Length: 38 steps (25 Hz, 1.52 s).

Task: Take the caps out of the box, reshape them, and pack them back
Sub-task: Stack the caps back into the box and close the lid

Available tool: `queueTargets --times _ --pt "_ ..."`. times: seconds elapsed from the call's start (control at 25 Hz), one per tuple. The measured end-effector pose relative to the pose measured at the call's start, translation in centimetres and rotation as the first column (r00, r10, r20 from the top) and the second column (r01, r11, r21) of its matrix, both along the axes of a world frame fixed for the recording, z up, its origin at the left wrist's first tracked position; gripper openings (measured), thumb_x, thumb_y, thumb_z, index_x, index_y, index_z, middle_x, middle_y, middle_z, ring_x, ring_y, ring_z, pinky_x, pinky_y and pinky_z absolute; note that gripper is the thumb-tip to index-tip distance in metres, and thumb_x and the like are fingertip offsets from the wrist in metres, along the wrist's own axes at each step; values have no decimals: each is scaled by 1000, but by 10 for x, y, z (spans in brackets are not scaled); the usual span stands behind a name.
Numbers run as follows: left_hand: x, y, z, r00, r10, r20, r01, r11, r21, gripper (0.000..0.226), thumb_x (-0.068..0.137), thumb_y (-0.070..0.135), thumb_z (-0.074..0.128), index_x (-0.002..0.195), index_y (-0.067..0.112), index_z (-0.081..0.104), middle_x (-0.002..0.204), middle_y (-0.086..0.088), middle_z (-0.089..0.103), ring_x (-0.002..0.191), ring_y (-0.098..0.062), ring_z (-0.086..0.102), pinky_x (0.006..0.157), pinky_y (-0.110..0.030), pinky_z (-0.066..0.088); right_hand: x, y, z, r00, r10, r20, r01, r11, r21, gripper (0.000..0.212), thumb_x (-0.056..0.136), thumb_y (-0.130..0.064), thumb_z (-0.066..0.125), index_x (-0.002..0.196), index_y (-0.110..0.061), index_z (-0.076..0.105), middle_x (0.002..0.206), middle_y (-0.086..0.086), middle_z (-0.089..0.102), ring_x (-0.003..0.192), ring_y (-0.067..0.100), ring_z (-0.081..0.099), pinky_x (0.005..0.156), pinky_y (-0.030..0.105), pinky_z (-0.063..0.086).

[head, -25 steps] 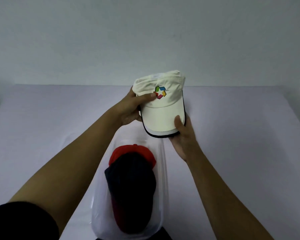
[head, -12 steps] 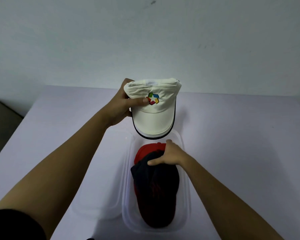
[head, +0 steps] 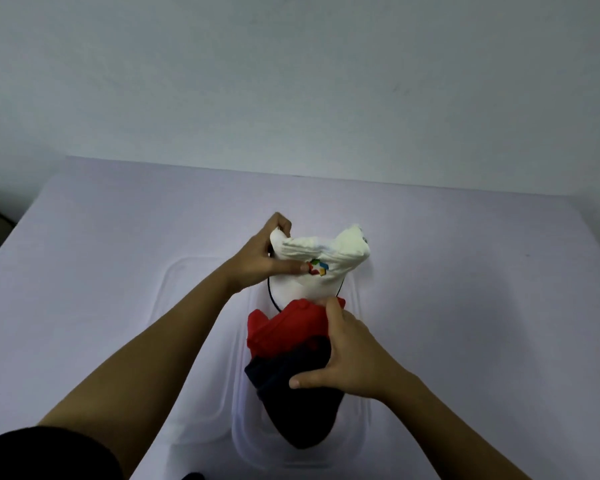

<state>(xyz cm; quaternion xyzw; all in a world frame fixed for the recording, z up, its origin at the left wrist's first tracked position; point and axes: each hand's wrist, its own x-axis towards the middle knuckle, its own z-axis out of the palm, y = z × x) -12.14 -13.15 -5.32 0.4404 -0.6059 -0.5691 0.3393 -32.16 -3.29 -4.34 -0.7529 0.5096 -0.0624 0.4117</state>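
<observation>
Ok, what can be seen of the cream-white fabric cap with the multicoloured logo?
The cream-white fabric cap has a multicoloured front logo and dark piping round its brim. Its soft crown is crumpled into two peaks. The left hand grips one side of the crown, thumb beside the logo, holding it over the far end of the clear plastic box. The brim points toward the camera, its tip hidden behind the red cap.

The white cap's (head: pixel 321 258) brim vanishes behind the red cap (head: pixel 284 327) and the right hand (head: pixel 354 358). The left hand's (head: pixel 257 258) fingers hide behind its crown, and the thumb covers the logo's (head: pixel 319 268) edge. The dark cap (head: pixel 298 410) hides the red cap's near part. The right hand's outer fingers are unseen, so its hold is unclear. Both arms are cut off at the bottom edge.
</observation>
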Motion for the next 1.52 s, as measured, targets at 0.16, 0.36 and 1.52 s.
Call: queueTargets --times 0.16,0.36,1.52 --pt "-1 24 -33 997 -74 22 69 980 187 44 70 17 75 88 19 35 76 -1 41 63 -9 43 52 -21 37 -3 2 -1 1000 -1 15 1 1000 15 102 51 -71 72 132 -34 21 134 -8 41 121 12 44 101 36 44" --pt "6 30 -41 999 38 -28 -24 925 378 36 77 15 70 88 23 36 83 -3 50 58 -4 51 44 -20 36 -25 -31 -8 896 -277 347 367 902 -227 34 83 -29 52 116 -27 45 119 -3 51 106 3 48 92 25 41" --pt "-10 -21 -36 339 60 939 214 967 -139 33 93 30 53 109 1 55 106 -16 63 95 -31 60 77 -35 44 -13 -125 -58 871 -55 -488 -201 867 -456 29 89 -35 53 114 -22 59 107 -4 67 106 21 51 84 37 31"
